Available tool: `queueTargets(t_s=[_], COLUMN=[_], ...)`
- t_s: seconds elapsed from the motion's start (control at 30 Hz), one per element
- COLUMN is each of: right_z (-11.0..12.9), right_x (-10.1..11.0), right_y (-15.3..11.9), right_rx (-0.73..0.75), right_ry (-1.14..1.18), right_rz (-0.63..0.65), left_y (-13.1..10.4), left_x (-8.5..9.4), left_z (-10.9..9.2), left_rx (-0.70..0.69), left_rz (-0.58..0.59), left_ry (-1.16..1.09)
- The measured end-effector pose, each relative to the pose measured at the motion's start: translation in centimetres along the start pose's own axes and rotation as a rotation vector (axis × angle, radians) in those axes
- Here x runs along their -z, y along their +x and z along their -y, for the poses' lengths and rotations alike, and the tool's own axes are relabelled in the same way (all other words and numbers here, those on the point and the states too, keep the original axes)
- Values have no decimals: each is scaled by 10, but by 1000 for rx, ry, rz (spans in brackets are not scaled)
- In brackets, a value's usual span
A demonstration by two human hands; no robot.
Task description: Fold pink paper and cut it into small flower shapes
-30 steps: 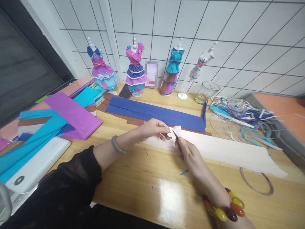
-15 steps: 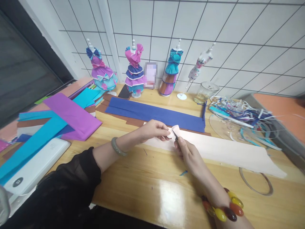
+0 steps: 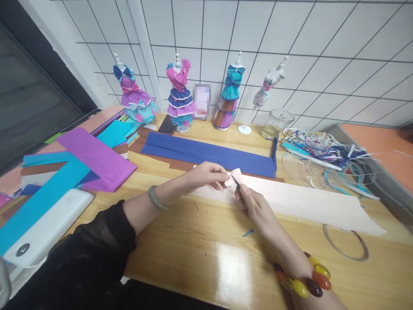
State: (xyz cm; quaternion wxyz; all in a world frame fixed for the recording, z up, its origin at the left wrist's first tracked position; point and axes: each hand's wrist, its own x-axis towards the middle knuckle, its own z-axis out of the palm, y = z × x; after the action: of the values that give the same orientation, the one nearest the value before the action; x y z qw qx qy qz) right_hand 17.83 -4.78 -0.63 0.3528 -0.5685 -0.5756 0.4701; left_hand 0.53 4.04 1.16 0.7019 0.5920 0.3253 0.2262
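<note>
- Our left hand (image 3: 209, 175) pinches a small pale piece (image 3: 237, 173).
- Our right hand (image 3: 252, 201), just beside it, grips dark-bladed scissors (image 3: 236, 182) against that piece.
- We hold both above the long pale sheet (image 3: 316, 202) on the tabletop (image 3: 174, 249).

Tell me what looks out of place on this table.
On the right, tangled strips spill past the clear plate, looking untidy. A small blue scrap lies loose on the table near the right hand, away from that pile.

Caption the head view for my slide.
Left hand pinches a small pale piece; right hand holds a dark tool close beside it.
</note>
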Motion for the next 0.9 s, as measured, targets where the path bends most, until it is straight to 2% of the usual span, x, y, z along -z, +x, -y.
queueTargets(t_s=[0.2,0.43,0.63,0.9], right_z=[-1,-4,-6,-1], right_x=[-2,0,0,-2], right_y=[1,2,4,2], right_rx=[16,-17,-13,29], right_ry=[-61,27,26,-74], right_rz=[-18,-47,-45,-62], left_y=[3,2,1,1], left_x=[-2,-12,-12,-12], left_z=[9,16,12,10], left_rx=[-18,-64,-54,-34], left_rz=[-6,8,25,-43], left_ry=[90,36,71,111])
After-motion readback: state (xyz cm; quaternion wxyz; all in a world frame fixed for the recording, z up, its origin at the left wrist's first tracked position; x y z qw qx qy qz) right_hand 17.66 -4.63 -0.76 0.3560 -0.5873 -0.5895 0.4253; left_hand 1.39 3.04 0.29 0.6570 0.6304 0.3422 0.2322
